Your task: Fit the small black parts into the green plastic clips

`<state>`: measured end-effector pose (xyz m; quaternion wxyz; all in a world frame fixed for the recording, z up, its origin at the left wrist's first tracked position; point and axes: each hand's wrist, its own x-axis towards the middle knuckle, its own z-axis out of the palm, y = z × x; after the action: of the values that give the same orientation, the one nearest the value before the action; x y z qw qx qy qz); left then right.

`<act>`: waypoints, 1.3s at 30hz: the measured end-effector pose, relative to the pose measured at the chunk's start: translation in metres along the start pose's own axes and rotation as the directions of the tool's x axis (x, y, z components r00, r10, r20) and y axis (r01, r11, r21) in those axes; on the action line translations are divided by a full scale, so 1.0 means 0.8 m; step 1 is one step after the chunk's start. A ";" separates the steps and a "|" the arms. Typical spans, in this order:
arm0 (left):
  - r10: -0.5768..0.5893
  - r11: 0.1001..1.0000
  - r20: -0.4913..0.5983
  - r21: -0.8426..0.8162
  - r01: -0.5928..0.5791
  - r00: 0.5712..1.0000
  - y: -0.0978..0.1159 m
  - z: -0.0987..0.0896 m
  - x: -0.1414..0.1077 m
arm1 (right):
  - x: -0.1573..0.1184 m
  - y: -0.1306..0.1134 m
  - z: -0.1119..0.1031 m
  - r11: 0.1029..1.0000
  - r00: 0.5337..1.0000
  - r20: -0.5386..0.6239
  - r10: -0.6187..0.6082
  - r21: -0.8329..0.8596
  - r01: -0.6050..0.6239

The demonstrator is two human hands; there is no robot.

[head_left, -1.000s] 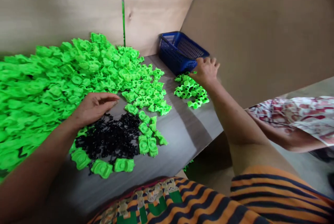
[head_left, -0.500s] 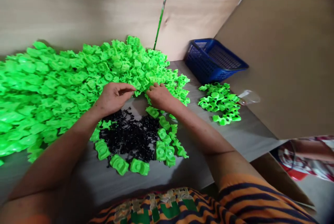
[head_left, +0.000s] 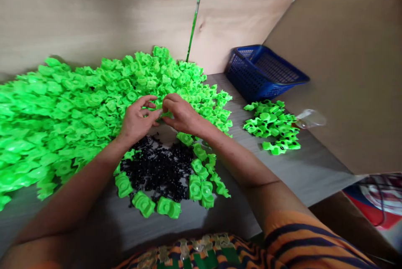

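My left hand (head_left: 140, 119) and my right hand (head_left: 179, 114) meet at the front edge of a large heap of bright green plastic pieces (head_left: 94, 93). A small green piece (head_left: 168, 114) shows between their fingertips, partly hidden by the fingers. The left thumb and fingers pinch toward it, and the right fingers are bent round its other side. Just below the hands lies a pile of small black parts (head_left: 157, 168), with several loose green pieces (head_left: 168, 207) around its front and right side.
At the back right stands a blue plastic basket (head_left: 266, 72). In front of it lies a smaller group of green pieces (head_left: 273, 122), beside a clear plastic item (head_left: 312, 118). A thin green stick (head_left: 194, 20) leans on the back wall. A cardboard panel (head_left: 351, 72) borders the right.
My right hand has moved left and come together with my left hand, its fingers now at the green piece. The view has shifted slightly.
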<state>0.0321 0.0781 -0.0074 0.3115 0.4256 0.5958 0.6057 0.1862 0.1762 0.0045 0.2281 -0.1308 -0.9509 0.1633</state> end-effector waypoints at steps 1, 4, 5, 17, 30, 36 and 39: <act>0.000 1.000 -0.046 -0.015 -0.001 0.999 0.001 -0.001 0.002 | 0.002 -0.002 0.005 1.000 1.000 -0.028 -0.005 0.016 0.005; -0.103 0.990 -0.039 -0.105 0.098 0.994 0.002 -0.003 0.004 | 0.001 -0.009 0.019 0.999 0.993 -0.121 -0.011 0.043 0.016; -0.151 0.978 0.014 -0.146 0.152 0.988 0.002 -0.003 0.004 | -0.001 -0.011 0.023 0.999 0.989 -0.148 -0.012 0.046 0.019; -0.169 0.950 0.071 -0.254 0.182 0.983 0.012 -0.014 0.010 | -0.019 -0.008 0.015 0.979 0.976 -0.210 -0.055 0.182 0.094; -0.201 0.886 0.013 -0.425 0.188 0.979 0.051 -0.044 0.018 | -0.026 -0.090 0.008 0.947 0.678 0.734 -0.043 -0.186 0.261; -0.170 0.881 0.007 -0.446 0.156 0.985 0.039 -0.035 0.017 | -0.018 -0.080 0.010 0.972 0.653 0.755 -0.058 -0.106 0.209; -0.173 0.884 0.020 -0.437 0.164 0.985 0.035 -0.036 0.019 | -0.018 -0.064 0.014 0.985 0.693 0.710 -0.125 0.005 0.173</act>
<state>0.0032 0.0760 0.0243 0.4445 0.2852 0.4826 0.6987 0.1844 0.1215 0.0083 -0.1453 0.0122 -0.9775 0.1525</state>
